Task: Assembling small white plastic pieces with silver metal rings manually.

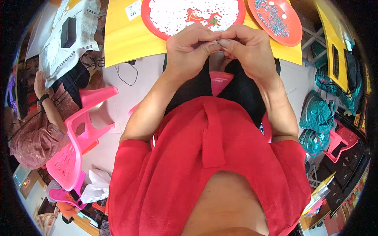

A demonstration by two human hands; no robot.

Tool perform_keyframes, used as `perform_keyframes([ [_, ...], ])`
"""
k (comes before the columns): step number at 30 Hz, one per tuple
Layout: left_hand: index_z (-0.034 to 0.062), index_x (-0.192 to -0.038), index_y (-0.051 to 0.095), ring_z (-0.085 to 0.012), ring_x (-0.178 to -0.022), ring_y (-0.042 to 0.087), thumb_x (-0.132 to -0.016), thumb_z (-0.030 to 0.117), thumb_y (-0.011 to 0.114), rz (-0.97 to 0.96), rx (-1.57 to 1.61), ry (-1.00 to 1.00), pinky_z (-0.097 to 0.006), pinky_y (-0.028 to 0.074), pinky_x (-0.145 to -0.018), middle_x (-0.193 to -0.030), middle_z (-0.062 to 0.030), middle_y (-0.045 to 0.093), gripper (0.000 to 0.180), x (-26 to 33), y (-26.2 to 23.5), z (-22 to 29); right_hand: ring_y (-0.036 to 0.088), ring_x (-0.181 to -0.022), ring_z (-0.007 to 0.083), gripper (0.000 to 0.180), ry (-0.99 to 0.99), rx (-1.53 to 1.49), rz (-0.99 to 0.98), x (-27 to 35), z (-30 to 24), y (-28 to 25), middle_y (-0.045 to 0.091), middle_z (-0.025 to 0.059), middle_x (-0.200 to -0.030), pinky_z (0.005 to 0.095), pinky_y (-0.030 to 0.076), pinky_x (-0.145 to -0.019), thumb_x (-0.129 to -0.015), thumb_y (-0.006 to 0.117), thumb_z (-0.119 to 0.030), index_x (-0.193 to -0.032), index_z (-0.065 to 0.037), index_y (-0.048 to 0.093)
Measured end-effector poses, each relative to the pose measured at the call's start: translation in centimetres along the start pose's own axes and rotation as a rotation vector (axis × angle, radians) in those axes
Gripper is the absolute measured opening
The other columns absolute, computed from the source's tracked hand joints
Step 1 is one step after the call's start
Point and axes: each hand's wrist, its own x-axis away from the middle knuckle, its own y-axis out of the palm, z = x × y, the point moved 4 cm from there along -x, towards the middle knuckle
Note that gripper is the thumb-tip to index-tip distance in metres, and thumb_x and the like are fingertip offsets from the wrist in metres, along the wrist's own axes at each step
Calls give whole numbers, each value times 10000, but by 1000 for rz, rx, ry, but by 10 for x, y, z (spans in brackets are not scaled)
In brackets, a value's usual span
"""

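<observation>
The left hand [189,50] and right hand [252,50] pinch a mostly hidden tiny piece [216,41], where one grip should brace while the other works gently.

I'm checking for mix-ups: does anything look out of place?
Two white pieces lie among small grey parts on the right tray, apart from the white heap on the left tray; they look stray.

Brightly and fairly evenly lit over the yellow desk [122,45], nearly washed out among the white pieces [169,19]. Reasonably sharp at centre; strongly curved, softer and darker toward the black-cornered circular rim. Hard to resolve between the fingers [233,45].
</observation>
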Motion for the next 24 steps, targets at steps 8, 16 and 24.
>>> perform_keyframes([
  [8, -28, -1056, 549, -131, -801, 555, -753, -70, 583, 8, 395, -238, -242, 475, -708, -903, -84, 575, 307, -4, 4, -4, 535, -593, 54, 136, 42, -69, 64, -7, 3, -8, 609, 22, -694, 185, 444, -541, -789, 585, -62, -898, 3, 635],
  [16, -28, -1069, 539, -112, -769, 555, -767, -60, 571, -27, 351, -352, -220, 471, -672, -857, -57, 579, 305, -10, 0, -8, 547, -624, 64, 134, 42, -108, 112, -12, -4, -12, 619, 31, -737, 193, 455, -562, -785, 579, -46, -897, 7, 631],
  [24, -15, -935, 570, -122, -710, 542, -728, -35, 598, -7, -398, -36, -229, 444, -615, -811, -70, 570, 210, -5, -12, 9, 510, -618, 53, 129, 6, 82, 327, -36, -17, -46, 582, 8, -730, 190, 414, -559, -778, 573, -37, -893, 14, 601],
])
